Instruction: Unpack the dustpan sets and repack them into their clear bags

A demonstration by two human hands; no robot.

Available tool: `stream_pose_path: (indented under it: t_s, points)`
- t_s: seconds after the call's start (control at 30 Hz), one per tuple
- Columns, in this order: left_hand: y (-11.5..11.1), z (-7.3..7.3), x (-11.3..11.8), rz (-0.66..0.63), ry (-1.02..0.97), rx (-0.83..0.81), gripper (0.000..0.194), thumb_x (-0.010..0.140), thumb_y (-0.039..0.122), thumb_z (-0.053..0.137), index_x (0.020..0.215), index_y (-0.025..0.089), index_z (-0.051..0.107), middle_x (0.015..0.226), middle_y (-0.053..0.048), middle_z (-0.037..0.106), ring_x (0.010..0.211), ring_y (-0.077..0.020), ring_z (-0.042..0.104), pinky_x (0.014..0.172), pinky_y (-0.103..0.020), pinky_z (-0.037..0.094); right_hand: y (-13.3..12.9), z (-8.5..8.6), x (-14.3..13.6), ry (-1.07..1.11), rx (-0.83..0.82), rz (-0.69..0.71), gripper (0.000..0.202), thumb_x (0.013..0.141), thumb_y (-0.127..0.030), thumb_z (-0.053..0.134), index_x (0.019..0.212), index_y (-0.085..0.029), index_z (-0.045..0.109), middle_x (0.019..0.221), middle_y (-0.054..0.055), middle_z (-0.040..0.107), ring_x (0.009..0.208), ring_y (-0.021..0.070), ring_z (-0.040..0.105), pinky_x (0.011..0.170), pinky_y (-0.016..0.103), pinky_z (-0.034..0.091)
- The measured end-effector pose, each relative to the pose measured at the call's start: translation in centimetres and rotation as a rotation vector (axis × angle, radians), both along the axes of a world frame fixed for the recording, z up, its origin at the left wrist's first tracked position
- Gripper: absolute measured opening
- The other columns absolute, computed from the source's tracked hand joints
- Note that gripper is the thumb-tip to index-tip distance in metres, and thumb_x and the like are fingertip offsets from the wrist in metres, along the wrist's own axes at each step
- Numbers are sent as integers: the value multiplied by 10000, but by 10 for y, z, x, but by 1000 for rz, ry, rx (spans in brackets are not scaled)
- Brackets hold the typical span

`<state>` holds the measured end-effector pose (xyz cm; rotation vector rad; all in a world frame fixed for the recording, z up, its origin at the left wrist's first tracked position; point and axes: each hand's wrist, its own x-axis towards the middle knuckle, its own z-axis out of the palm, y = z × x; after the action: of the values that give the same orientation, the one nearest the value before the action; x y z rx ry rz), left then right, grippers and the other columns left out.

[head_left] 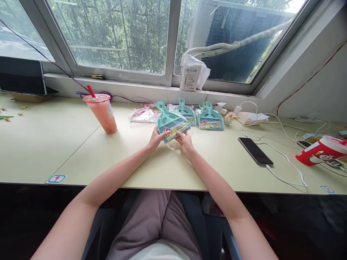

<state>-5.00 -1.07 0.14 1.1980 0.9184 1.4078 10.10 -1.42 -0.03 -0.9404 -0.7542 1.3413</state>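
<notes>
Between both hands I hold a teal mini dustpan and brush set (172, 122) in clear plastic wrap, tilted, its handle pointing up and left. My left hand (157, 139) grips its lower left edge with the thumb on the front. My right hand (185, 141) pinches the lower right edge the same way. Just behind it lie more wrapped sets: a pink dustpan set (144, 114) to the left, a teal dustpan set (185, 110) partly hidden behind the held one, and another teal dustpan set (211, 117) to the right, with a further green handle behind it.
A tall pink drink cup (101, 113) with a straw stands left. Right are a phone (255, 151) on a charging cable, loose white cables and a red and white cup (321, 151). A box (190, 77) sits on the sill; a dark screen (23, 76) is far left.
</notes>
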Motion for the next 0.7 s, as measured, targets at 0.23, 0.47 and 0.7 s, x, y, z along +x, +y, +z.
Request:
stream_pose_path:
  t_s: [0.23, 0.47, 0.7]
  points:
    - [2, -3, -1, 66, -12, 43, 577, 611, 365, 821, 1082, 183, 542, 1077, -85, 662, 1062, -267, 613, 906, -397, 494, -3, 2, -2, -32, 14, 33, 269, 750, -126, 689, 981, -203, 575, 930, 1, 728, 806, 123, 723, 907, 302, 589]
    - [3, -5, -1, 64, 15, 25, 572, 614, 374, 820, 1069, 180, 532, 1064, -88, 662, 1062, -272, 618, 903, -404, 500, 2, -5, -1, -40, 7, 10, 254, 735, -137, 712, 943, -199, 579, 901, -1, 729, 783, 128, 721, 877, 317, 605]
    - [4, -2, -2, 40, 23, 4, 618, 588, 381, 821, 1087, 193, 508, 1048, -74, 657, 1001, -259, 632, 829, -386, 530, 5, -1, 1, -41, -33, -3, 172, 788, -141, 675, 925, -186, 581, 846, 7, 726, 708, 120, 712, 820, 298, 617]
